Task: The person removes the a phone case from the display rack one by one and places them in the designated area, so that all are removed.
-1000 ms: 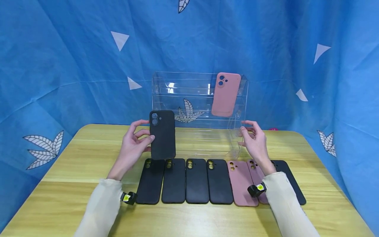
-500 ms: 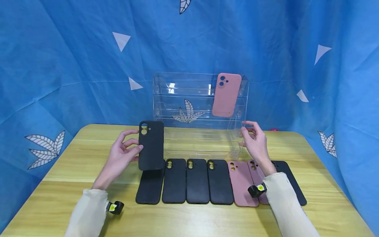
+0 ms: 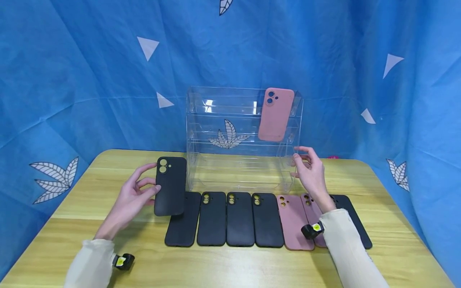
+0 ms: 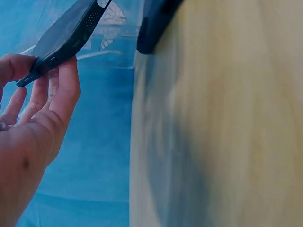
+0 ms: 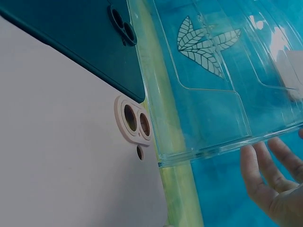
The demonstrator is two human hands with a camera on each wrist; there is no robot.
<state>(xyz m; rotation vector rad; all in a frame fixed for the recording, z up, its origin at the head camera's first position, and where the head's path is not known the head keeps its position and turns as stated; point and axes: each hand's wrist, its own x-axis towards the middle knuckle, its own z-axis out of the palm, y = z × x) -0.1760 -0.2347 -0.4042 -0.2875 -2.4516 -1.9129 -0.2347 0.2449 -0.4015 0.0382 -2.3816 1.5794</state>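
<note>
In the head view my left hand point(image 3: 133, 198) pinches a black phone case point(image 3: 171, 186) by its left edge, thumb on the back, fingers behind. The case is raised upright, partly covering the leftmost black phone case point(image 3: 183, 228) lying on the table. The left wrist view shows the held phone case point(image 4: 66, 38) edge-on between thumb and fingers. My right hand point(image 3: 310, 172) is at the right side of a clear acrylic stepped display rack point(image 3: 237, 180). In the right wrist view its fingertips point(image 5: 248, 153) touch the rack's side edge. A pink phone case point(image 3: 275, 116) stands in the rack's top tier at right.
A row of phone cases lies along the front of the rack: several black ones point(image 3: 240, 224), then pink ones point(image 3: 297, 224), and a black one point(image 3: 353, 220) partly behind my right arm. A blue curtain point(image 3: 108, 80) hangs behind the wooden table point(image 3: 216, 268).
My left hand has carried the black phone case left and down, away from the rack's left side and toward me. My right hand has stayed at the rack.
</note>
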